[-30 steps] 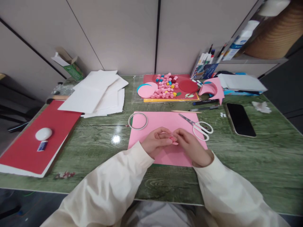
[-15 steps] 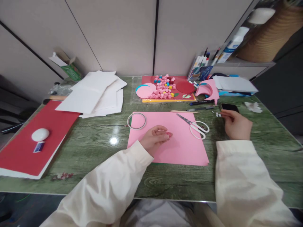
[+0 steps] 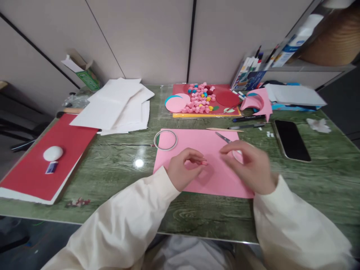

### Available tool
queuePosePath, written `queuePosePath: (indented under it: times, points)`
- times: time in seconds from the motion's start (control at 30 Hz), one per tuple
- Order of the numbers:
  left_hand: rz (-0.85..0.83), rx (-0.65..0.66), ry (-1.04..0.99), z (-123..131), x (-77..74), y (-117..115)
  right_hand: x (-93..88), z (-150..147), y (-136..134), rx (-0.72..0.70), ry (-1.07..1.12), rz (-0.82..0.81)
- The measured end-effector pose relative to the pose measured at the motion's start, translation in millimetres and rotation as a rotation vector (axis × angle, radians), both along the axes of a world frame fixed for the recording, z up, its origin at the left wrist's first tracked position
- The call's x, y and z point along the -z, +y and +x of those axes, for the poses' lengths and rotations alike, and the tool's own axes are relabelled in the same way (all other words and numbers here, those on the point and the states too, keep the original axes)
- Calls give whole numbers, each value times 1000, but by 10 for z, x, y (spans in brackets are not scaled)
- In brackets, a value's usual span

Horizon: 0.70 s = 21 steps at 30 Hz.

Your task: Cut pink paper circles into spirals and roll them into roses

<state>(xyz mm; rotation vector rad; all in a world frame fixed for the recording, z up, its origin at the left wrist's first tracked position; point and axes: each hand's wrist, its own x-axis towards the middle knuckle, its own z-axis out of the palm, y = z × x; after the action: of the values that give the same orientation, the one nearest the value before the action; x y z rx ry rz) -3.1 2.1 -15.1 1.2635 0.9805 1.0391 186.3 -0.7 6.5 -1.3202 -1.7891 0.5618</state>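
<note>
My left hand (image 3: 187, 168) is over the pink sheet (image 3: 180, 140), pinching a small pink paper piece (image 3: 204, 162) at its fingertips. Facing it from the right, my right hand (image 3: 249, 163) has thumb and forefinger brought together; anything between them is too small to make out. Beneath that hand lie the scissors (image 3: 223, 137), their white handles mostly covered. A roll of tape (image 3: 156, 144) rests flat on the sheet's upper left corner. Small white bits (image 3: 270, 134) are on the table beside the phone (image 3: 291, 140).
Behind the sheet, small pink, blue and yellow paper pieces (image 3: 199, 108) lie on a red sheet (image 3: 180, 90). White sheets (image 3: 112, 108) and a red board (image 3: 36, 176) are at left. A pencil box (image 3: 247, 77) and cut pink paper (image 3: 264, 101) stand at back right.
My right hand has moved left from the white bits by the phone to above the scissors, near my left hand. The phone is now uncovered. My left hand still holds the pink piece.
</note>
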Motion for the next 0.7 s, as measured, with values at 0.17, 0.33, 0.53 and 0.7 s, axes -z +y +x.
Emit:
queuePosePath:
  times: [0.17, 0.33, 0.53, 0.7]
  points:
    - [63, -37, 90, -49, -38, -62, 121, -196, -152, -124, 62, -136]
    - [-23, -106, 33, -24, -29, -97, 228, -223, -163, -176, 429, -569]
    - [228, -61, 40, -53, 0, -152, 248, -349, -193, -328, 943, -1062]
    - [436, 64, 57, -85, 23, -167, 278, -349, -246, -303, 1085, -1086]
